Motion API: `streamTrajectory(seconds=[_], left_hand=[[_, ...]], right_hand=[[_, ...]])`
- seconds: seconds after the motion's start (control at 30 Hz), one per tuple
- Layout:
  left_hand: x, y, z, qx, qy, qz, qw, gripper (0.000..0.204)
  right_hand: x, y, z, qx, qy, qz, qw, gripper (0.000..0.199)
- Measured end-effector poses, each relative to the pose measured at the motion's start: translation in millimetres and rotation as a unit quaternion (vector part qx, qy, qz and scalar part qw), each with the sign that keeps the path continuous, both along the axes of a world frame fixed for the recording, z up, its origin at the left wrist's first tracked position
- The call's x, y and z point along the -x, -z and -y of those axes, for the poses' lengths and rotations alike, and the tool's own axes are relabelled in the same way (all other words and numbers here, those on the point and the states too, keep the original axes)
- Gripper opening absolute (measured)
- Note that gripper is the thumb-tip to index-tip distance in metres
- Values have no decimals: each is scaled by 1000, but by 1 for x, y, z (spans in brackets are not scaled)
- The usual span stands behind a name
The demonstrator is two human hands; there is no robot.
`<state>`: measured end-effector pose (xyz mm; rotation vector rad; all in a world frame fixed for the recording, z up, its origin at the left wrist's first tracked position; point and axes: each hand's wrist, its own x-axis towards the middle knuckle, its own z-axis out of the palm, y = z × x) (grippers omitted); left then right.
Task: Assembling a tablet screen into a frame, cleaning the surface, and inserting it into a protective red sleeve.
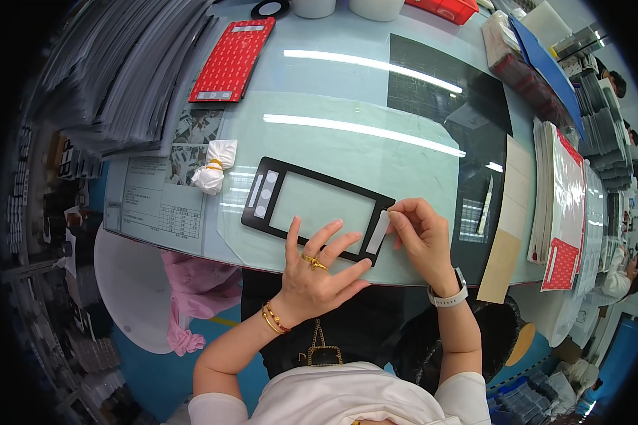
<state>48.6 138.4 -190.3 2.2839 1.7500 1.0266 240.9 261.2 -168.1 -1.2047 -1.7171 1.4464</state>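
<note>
Black panel overlay (317,209): thin, glossy, rectangular frame with clear window, flat on glass-topped desk (347,134), near its front edge. Long axis runs left-right, right end tilted toward the person. Left hand (317,273) spread flat, fingers pinning lower edge. Right hand (422,234) pinches a white strip (378,232) at the right end. Knotted white cloth (215,166) lies left.

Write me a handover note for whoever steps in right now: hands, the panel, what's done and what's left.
Left hand: flat, fingers spread, pressing down the near edge of the black-framed panel on the glass table.
Right hand: pinching the top of a white strip at the panel's right end.
Done: panel laid flat, strip partly lifted or laid; cannot tell which.
Left: finish the strip. White cloth lies beside the panel's left end.
</note>
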Motion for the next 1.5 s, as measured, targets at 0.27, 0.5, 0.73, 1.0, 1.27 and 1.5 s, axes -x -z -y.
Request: streamTrajectory(seconds=[0.27, 0.5, 0.73, 1.0, 1.27, 1.5], left_hand=[[1, -1, 0, 6, 1, -2, 1000, 27], [0, -1, -1, 4, 2, -3, 1000, 27], [0, -2, -1, 4, 1, -2, 1000, 28], [0, -2, -1, 6, 3, 0, 1000, 28], [0, -1, 0, 7, 2, -4, 1000, 29], [1, -1, 0, 7, 3, -4, 1000, 30]], right_hand=[[-6, 0, -3, 68, -4, -50, 996, 8], [-5, 0, -2, 54, -9, -36, 998, 8], [-3, -1, -2, 29, -14, -15, 999, 8], [-3, 1, -1, 18, -10, -17, 1000, 8], [-2, 3, -1, 8, -6, -20, 1000, 8], [-1, 2, -1, 6, -6, -16, 1000, 8]])
